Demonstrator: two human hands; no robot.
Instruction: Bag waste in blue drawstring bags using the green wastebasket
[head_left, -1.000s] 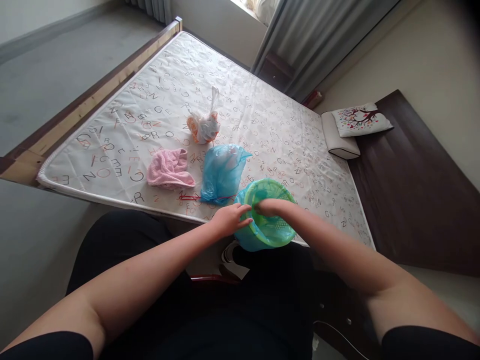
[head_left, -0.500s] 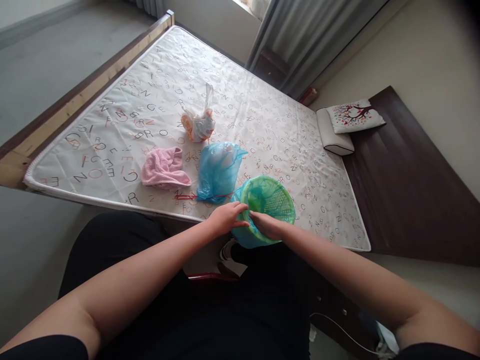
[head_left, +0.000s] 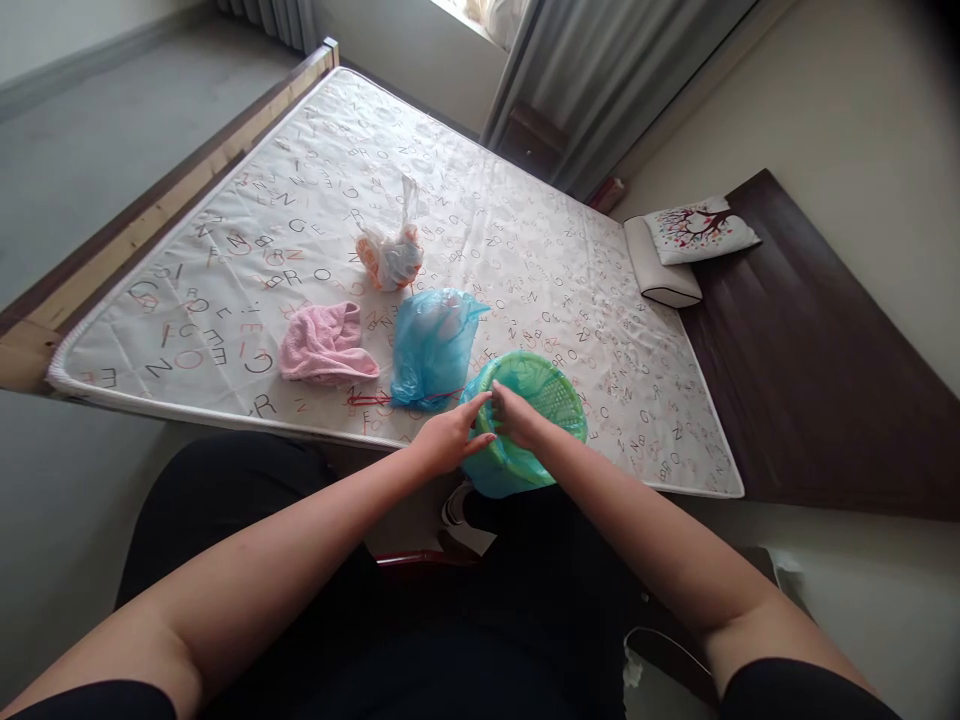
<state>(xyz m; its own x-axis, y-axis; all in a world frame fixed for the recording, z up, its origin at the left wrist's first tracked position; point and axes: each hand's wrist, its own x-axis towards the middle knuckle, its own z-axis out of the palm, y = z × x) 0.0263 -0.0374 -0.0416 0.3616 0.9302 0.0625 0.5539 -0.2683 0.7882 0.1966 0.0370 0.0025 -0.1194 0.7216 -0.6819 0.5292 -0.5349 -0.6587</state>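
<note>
At the left of the mattress (head_left: 585,300) lies a crumpled pink towel (head_left: 327,345). To its right, farther back, stands a tied translucent bag (head_left: 391,260) with orange markings; nearer the front edge is a filled blue bag (head_left: 435,345), with red cord (head_left: 367,399) at its base. Next, the left hand (head_left: 448,437) remains at the left rim of the green basket (head_left: 561,402), thumb and fingers spread apart across the rim. The basket stands at the mattress's front edge, right of the blue bag, with blue film (head_left: 495,480) around its outside. The right hand (head_left: 513,414) has moved from inside the basket, past the near-left rim, to a position beside the left fingertips; its fingers are now curled. Both hands therefore appear to be working on the film at one rim section. Farther right, a printed pillow (head_left: 701,230) rests partly on a bolster (head_left: 660,265). The right fingertips are partly obscured, so whether they pinch the film cannot be determined. The right forearm covers part of the near rim; the basket's underside and the bags' contents cannot be made out.
</note>
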